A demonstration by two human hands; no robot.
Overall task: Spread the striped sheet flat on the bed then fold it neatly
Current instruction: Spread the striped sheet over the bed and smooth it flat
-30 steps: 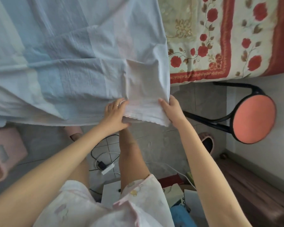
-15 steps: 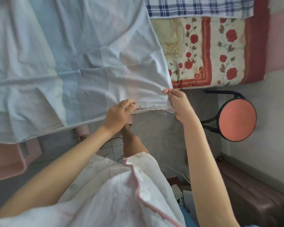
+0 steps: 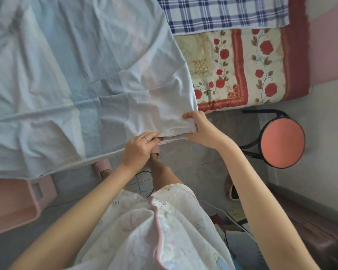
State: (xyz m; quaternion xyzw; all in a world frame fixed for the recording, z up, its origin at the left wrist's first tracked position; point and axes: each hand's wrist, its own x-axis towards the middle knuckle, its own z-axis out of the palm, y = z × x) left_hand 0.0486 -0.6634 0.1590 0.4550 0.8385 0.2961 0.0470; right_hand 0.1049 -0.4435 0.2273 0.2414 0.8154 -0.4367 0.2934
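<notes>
The striped sheet (image 3: 82,75), pale blue, white and pink in broad bands, lies wrinkled over the left part of the bed and hangs a little past its near edge. My left hand (image 3: 139,148), with a ring on it, pinches the sheet's near hem. My right hand (image 3: 200,126) grips the sheet's near right corner, thumb on top, just off the bed's edge. The hem between my hands is bunched in at least two layers. The bed (image 3: 240,75) shows a red rose-patterned cover to the right of the sheet.
A blue plaid cloth (image 3: 222,13) lies at the bed's far right. A round orange stool (image 3: 279,141) stands on the floor to my right. A pink plastic bin (image 3: 14,203) sits at lower left. Cables, slippers and boxes lie around my feet.
Both hands rose with the sheet's corner to the bed's edge and closed on the hem. The view tilted up, bringing the plaid cloth into sight.
</notes>
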